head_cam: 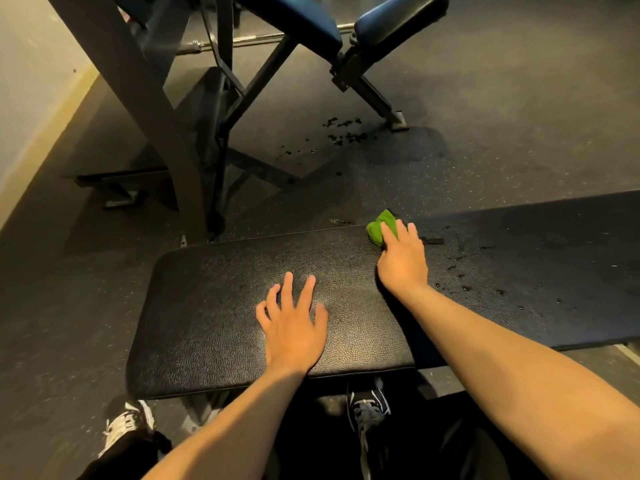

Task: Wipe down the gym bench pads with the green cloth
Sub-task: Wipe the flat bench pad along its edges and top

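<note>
A black flat gym bench runs across the lower frame, with a seat pad (214,299) on the left and a longer back pad (536,265) on the right. Water droplets dot the back pad near the gap between the pads. The green cloth (379,226) lies bunched at the bench's far edge. My right hand (403,256) presses flat on top of it, fingers straight, covering most of it. My left hand (292,323) rests flat on the seat pad with fingers spread, holding nothing.
A second bench with blue pads (311,19) on a dark steel frame (145,109) stands behind, on the speckled rubber floor. Wet spots (343,131) mark the floor under it. A wall (31,81) runs along the left. My shoes (369,407) sit under the near edge.
</note>
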`<state>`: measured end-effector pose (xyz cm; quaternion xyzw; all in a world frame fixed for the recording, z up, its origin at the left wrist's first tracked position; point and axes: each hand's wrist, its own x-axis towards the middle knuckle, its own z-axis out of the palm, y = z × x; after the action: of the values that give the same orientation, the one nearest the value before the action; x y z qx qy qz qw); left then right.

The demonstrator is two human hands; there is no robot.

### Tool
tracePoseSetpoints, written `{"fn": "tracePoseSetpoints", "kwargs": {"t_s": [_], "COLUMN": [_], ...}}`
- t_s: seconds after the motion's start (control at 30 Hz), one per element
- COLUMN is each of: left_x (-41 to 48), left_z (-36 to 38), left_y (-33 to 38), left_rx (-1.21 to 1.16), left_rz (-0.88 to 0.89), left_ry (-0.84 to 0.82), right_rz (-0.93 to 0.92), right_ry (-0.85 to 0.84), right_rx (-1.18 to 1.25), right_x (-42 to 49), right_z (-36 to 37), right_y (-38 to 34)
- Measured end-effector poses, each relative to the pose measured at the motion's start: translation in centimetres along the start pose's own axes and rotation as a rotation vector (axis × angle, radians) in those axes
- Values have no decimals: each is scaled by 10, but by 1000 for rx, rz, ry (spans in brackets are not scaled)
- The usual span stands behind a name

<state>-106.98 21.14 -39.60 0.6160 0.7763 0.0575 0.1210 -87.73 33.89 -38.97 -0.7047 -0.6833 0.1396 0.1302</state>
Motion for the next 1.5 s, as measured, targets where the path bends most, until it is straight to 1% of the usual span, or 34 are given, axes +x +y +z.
{"fn": "tracePoseSetpoints", "kwargs": {"t_s": [0.07,0.13,0.3,0.37,0.43,0.53,0.57,0.6,0.67,0.73,0.83,0.87,0.9,0.97,1.07,1.13,1.2,1.27,1.37,1.43,1.5], "left_x": [0,1,1,1,3,4,3,3,2,1,-1,-5,-7,-15,-20,-25,-32,-39,-45,-49,-52], "left_z": [1,3,6,6,9,10,10,9,8,9,12,12,13,12,4,2,1,0,-3,-4,-4], "left_y": [0,-1,-1,0,-2,-3,-3,-5,-9,-10,-7,-7,-8,-12,-16,-18,-20,-23,-29,-33,-35], "left_rx": [9,9,33,40,26,13,4,0,5,-1,-2,-15,-18,2,9,30,32,-3,-63,-137,-161], "left_rz": [-2,2,-8,6,1,19,17,25,58,83,102,112,134,198,263,284,311,328,329,314,295], "left_ry": [11,26,54,69,67,45,40,34,38,70,126,116,107,109,39,-20,-45,-68,-90,-90,-79], "right_rz": [11,-41,-350,-390,-340,-49,15,53,53,-39,-301,-350,-361,-297,-59,66,92,35,-161,-281,-358], "right_ry": [9,-7,-135,-142,-121,0,22,37,45,18,-26,-48,-65,-51,8,18,22,13,-59,-119,-154], "right_rx": [5,-2,38,42,21,40,52,53,49,84,65,55,37,-7,-22,8,5,-2,53,89,87], "right_x": [-5,-15,-46,-41,-29,-20,-21,-24,-39,-59,-85,-91,-93,-94,-92,-93,-98,-108,-131,-145,-146], "right_z": [6,12,23,22,20,13,10,9,14,22,35,34,31,21,0,-4,3,12,19,19,18], "right_y": [-7,-22,-46,-41,-32,-15,-12,-13,-27,-43,-48,-42,-34,-14,16,18,6,-12,-37,-44,-40]}}
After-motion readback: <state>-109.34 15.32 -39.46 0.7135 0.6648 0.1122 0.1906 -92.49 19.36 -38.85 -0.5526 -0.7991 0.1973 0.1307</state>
